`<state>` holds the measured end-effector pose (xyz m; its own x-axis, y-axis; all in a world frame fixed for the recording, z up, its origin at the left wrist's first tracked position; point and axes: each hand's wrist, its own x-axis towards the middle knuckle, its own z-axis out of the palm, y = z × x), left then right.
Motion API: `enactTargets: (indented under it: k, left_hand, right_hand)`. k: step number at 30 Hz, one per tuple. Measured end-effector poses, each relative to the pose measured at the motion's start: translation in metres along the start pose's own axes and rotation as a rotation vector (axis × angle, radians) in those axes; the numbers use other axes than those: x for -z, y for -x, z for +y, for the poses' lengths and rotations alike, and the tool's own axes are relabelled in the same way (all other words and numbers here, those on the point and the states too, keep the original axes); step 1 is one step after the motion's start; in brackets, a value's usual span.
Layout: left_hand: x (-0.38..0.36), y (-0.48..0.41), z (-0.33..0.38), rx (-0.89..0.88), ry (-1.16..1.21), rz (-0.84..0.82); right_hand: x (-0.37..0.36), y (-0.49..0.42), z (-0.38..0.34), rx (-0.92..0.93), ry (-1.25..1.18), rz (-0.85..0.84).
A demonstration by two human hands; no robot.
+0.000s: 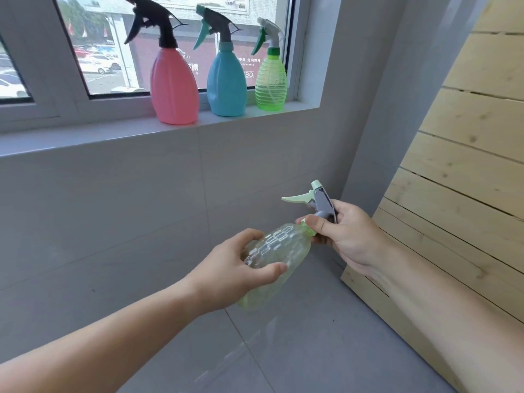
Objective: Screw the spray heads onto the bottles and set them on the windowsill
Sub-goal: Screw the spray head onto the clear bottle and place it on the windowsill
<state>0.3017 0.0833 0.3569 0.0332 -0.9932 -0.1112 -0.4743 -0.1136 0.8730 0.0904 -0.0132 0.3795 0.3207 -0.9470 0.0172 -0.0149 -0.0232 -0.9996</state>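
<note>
A clear pale-green bottle (pixel 283 248) is held tilted in mid-air below the windowsill (pixel 85 137). My left hand (pixel 232 265) wraps around its body. My right hand (pixel 348 234) grips the grey and mint spray head (pixel 319 201) at the bottle's green collar, thumb on the collar. Three bottles with spray heads on stand upright on the sill: a pink one (pixel 173 86) with a black head, a blue one (pixel 226 83) with a teal head, and a ribbed green one (pixel 271 80) with a white and green head.
A pale wooden slatted panel (pixel 465 171) leans at the right, close to my right arm. Grey tiled wall (pixel 113 217) runs under the sill, grey floor tiles (pixel 312 350) lie below. The sill's left stretch is bare.
</note>
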Motion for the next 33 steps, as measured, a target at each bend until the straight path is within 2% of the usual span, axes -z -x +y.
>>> enactTargets:
  k: [4,6,11,14,17,21,24,33]
  left_hand:
    - [-0.002,0.008,0.006,-0.063,-0.247,0.099]
    - [0.0,0.007,0.007,-0.098,-0.293,0.115]
    - [0.016,0.002,0.011,-0.144,0.049,0.13]
    - [0.029,0.002,0.022,-0.212,0.243,0.245]
    - [0.051,0.008,0.034,-0.285,0.382,0.283]
    - [0.097,0.018,0.04,-0.314,0.443,0.317]
    - [0.145,0.022,0.044,-0.311,0.396,0.386]
    - [0.261,0.004,0.044,-0.19,0.305,0.616]
  right_hand:
    - [-0.003,-0.003,0.003,-0.014,-0.015,0.032]
    - [-0.003,-0.002,0.002,-0.005,-0.022,0.046]
    - [-0.019,0.007,-0.018,0.026,-0.176,0.07]
    - [-0.04,0.017,-0.025,0.038,-0.028,-0.01]
    - [-0.071,0.019,-0.037,0.12,0.061,-0.134]
    - [-0.118,0.0,-0.072,0.243,0.099,-0.253]
    - [-0.154,-0.023,-0.099,0.31,0.144,-0.311]
    - [-0.262,-0.088,-0.143,0.448,0.279,-0.222]
